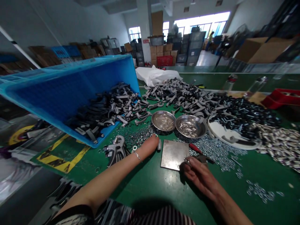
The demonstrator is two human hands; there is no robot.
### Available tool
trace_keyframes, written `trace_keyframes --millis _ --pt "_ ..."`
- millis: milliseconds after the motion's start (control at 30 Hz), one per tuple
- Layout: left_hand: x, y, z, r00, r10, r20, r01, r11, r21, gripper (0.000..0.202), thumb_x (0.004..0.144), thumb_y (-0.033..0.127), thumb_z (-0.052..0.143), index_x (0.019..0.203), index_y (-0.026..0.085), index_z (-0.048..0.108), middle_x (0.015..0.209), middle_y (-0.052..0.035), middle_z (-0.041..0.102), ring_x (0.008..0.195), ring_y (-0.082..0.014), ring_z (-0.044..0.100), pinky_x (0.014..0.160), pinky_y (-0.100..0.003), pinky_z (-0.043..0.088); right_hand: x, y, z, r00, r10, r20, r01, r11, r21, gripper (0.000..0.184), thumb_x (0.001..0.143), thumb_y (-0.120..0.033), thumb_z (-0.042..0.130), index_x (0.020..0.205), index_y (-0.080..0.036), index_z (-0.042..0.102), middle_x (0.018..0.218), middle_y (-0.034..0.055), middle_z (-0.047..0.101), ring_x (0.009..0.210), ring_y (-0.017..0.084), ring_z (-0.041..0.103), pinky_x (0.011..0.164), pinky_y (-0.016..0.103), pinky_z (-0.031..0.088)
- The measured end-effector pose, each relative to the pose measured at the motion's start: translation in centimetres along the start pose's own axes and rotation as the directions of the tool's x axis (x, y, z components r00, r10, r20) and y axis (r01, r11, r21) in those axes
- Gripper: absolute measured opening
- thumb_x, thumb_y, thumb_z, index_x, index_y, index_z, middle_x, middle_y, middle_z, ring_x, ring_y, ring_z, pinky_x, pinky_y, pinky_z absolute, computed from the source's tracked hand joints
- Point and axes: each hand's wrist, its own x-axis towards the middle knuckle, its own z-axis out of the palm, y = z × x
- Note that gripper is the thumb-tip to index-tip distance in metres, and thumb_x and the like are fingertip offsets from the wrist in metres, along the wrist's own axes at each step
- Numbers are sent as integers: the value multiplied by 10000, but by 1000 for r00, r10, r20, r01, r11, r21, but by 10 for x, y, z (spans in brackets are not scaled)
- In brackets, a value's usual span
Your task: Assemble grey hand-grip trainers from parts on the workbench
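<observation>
My left hand (152, 144) has its fingers closed at the edge of the scattered metal washers (140, 140). A small ring shows at its fingertips, but I cannot tell whether it is held. Just right of that hand a short metal cylinder (159, 144) stands on the green table. My right hand (200, 176) pinches a small shiny metal piece (187, 161), too small to name, over the lower right corner of a square metal plate (174, 153). Beyond the plate are two steel bowls, one with small light parts (157, 125), the other with metal pins (202, 132).
A blue crate (67, 70) lies tipped at left, spilling grey and black clamp-like parts (122, 103). A red-handled tool (195, 148) lies beside the plate, near many nuts (220, 156). At right are a white lid (234, 144), black-headed bolts (243, 111) and metal cylinders (278, 145).
</observation>
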Motion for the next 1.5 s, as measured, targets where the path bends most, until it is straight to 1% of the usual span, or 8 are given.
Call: trace_keyframes --millis 300,367,467,600,1067,1200,1300,1500 --pt "-40 -6 -21 988 -73 -136 10 910 -415 168 907 164 566 1027 124 676 1013 -133 702 940 -233 694 876 -368 543 4 20 15 998 -67 13 68 971 -228 234 833 -375 776 894 -196 638 705 -43 466 588 82 395 547 214 396" --pt "-62 2 -13 992 -112 -62 28 660 -751 271 927 333 599 1068 113 668 822 -89 704 757 -198 703 760 -346 577 6 22 20 998 -54 26 60 951 -304 253 841 -407 761 891 -197 631 678 -50 458 564 83 382 523 217 384" --pt "-94 22 8 988 -116 98 97 -14 -995 448 801 440 764 1075 97 679 758 -64 694 706 -178 696 750 -340 586 8 28 30 997 -2 75 28 939 -342 283 830 -442 763 883 -200 626 612 -71 406 526 82 359 496 219 368" --pt "-115 39 28 970 -129 207 165 -277 -947 477 664 383 888 980 74 709 782 -87 715 739 -176 705 760 -311 579 8 35 38 990 48 131 -7 954 -298 271 834 -428 762 885 -204 617 573 -87 369 505 77 309 477 209 353" --pt "-119 66 42 971 -195 138 84 -260 -962 309 701 329 854 898 145 703 793 -41 712 734 -134 668 717 -237 498 10 28 35 978 194 73 -190 980 -51 312 726 -343 864 771 -162 614 658 -48 470 507 28 305 453 149 278" --pt "-118 55 32 976 -177 123 133 46 -990 274 753 316 774 957 147 706 822 -57 706 712 -140 630 647 -236 454 13 20 28 999 40 -2 -39 961 -273 313 750 -411 829 867 -192 639 628 -49 510 501 65 413 475 197 357" --pt "-116 41 15 991 -89 99 118 249 -961 457 707 198 748 1153 178 649 1008 -62 686 837 -155 627 720 -246 465 12 3 25 981 -195 16 160 753 -638 291 789 -456 769 907 -217 650 710 -19 624 620 140 581 590 263 473" --pt "-98 41 11 998 -35 53 60 269 -961 589 737 105 568 1308 228 491 899 2 620 747 -128 568 689 -241 433 6 -14 29 971 -235 34 191 688 -700 330 806 -490 734 956 -221 614 793 1 690 749 201 690 750 340 563"
